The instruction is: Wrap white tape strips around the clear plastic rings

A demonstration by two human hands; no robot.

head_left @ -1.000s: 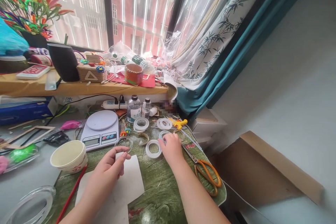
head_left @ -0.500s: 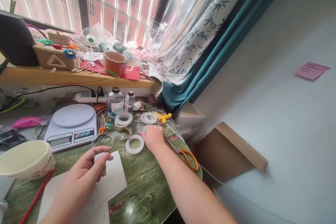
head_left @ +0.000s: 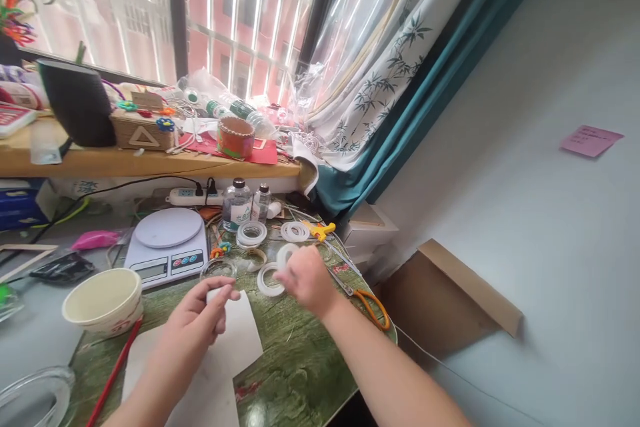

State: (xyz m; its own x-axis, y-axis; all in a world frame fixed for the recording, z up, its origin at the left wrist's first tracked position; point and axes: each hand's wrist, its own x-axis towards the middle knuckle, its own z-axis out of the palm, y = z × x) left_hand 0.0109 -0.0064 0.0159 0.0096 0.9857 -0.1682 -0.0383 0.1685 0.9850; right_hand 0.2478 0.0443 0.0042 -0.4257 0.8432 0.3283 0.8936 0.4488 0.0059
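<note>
Right hand: here it is, the right hand (head_left: 311,280) over the green tabletop (head_left: 300,373), toward its right edge, thumb and fingers closed on a white ring (head_left: 285,255).
White ring: gripped by its near right side, most of the loop jutting past the fingertips toward the back edge; blur hides whether it touches the surface.
Left hand: the left hand (head_left: 200,317) has thumb against curled fingers, pinching a small whitish piece (head_left: 213,294), mostly hidden, so what it is I can't tell.
Card: a white sheet (head_left: 249,330) lies under the left hand, reaching toward the tabletop's front.
Loose rings: a flat ring (head_left: 263,280) sits just beside the right fingertips, on their left; a ring stack (head_left: 245,237) and a ring pair (head_left: 285,232) lie farther back.
Right edge: scissors (head_left: 383,307) rest along it, orange handles toward the front corner; a yellow tool (head_left: 323,231) lies nearer the back corner.
Left side: there's a kitchen scale (head_left: 167,230) at the back, a bowl (head_left: 103,320) nearer, and a red stick (head_left: 114,373) beside the sheet.
</note>
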